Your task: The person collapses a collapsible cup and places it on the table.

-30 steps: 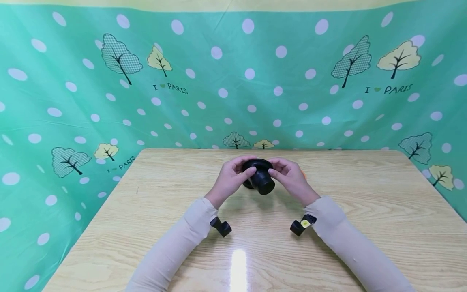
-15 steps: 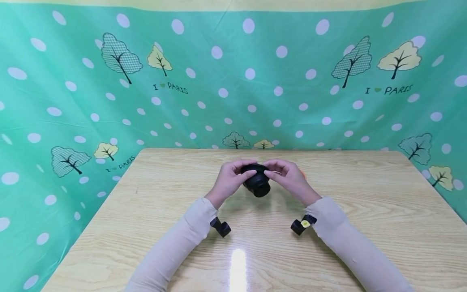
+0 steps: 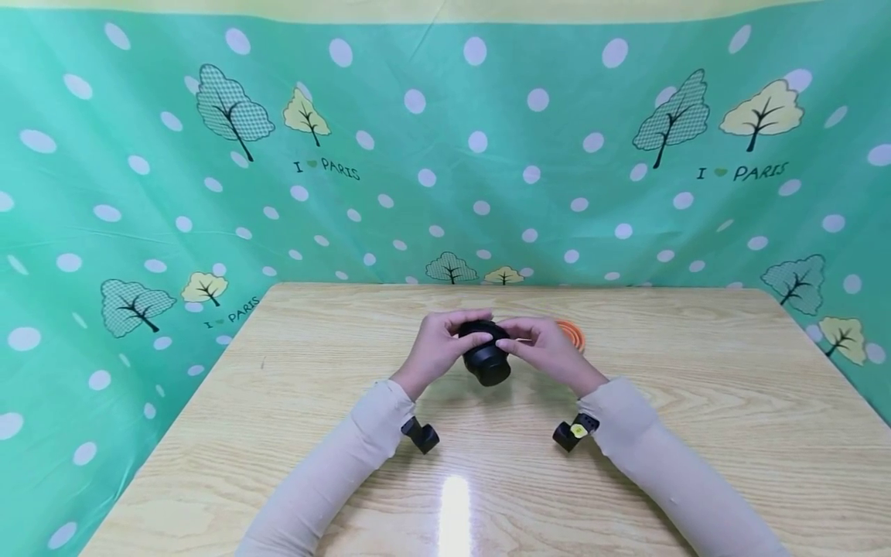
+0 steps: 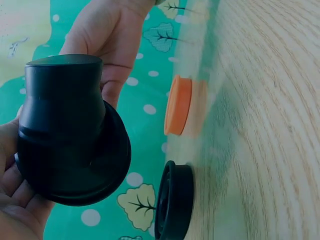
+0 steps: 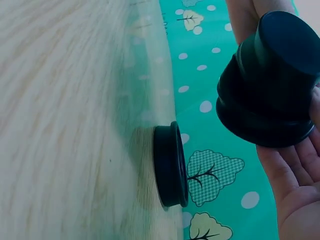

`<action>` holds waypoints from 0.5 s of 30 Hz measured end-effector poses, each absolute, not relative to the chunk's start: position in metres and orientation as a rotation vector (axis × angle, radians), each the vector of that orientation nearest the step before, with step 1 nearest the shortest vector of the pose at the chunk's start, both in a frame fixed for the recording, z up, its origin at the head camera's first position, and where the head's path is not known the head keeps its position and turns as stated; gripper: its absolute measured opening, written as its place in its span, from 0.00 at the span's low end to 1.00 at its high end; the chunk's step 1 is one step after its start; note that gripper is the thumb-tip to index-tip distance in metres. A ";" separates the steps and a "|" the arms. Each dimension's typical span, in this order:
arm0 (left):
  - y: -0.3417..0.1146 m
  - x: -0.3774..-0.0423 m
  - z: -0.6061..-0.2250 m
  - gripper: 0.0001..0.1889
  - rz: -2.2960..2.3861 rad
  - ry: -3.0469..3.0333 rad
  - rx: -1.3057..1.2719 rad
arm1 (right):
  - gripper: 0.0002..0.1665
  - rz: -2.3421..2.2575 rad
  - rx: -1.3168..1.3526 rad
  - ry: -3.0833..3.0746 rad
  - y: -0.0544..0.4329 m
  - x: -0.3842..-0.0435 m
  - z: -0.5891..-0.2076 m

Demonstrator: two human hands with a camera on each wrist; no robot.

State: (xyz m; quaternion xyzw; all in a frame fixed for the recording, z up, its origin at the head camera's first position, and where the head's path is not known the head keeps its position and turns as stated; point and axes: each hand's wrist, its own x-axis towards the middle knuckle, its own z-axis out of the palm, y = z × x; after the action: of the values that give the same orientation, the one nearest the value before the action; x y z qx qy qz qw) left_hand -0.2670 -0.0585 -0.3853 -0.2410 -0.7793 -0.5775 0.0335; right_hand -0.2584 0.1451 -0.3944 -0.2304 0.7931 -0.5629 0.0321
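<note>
Between both hands, above the table, is a black stepped cup-shaped piece (image 3: pixel 487 366) with a wide rim and a narrower closed end. Its narrow end tilts down toward the person in the head view; both wrist views show the smooth side of the black piece (image 4: pixel 67 115). My left hand (image 3: pixel 442 342) grips the rim from the left, thumb on the near side. From the right, my right hand (image 3: pixel 546 346) pinches the same rim between thumb and fingers. The inside of the piece is hidden.
A flat orange ringed disc (image 3: pixel 572 334) lies on the wooden table (image 3: pixel 334 340) behind the right hand. A low black round piece (image 4: pixel 175 202) with a raised rim stands near it, hidden in the head view. Green patterned cloth (image 3: pixel 390 155) hangs behind the table.
Both hands have brought the black piece slightly toward the person and left, turning its narrow end from rightward to more downward. More of the orange disc shows behind the right hand.
</note>
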 end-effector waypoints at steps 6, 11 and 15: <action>-0.061 -0.267 -0.383 0.17 -1.782 -2.403 -0.720 | 0.19 -1.820 -0.683 2.413 0.144 -0.260 -0.396; -0.064 -0.268 -0.381 0.19 -1.845 -2.330 -0.717 | 0.19 -1.980 -0.683 2.366 0.147 -0.261 -0.397; -0.063 -0.267 -0.379 0.23 -1.939 -2.282 -0.764 | 0.20 -2.101 -0.695 2.334 0.150 -0.262 -0.396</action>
State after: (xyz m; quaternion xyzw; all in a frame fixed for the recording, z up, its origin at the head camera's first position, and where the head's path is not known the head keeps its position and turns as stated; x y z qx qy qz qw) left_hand -0.2673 -0.0633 -0.3794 -0.2471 -0.7381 -0.6273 0.0254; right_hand -0.2618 0.1498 -0.3955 -0.2159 0.7252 -0.6527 -0.0374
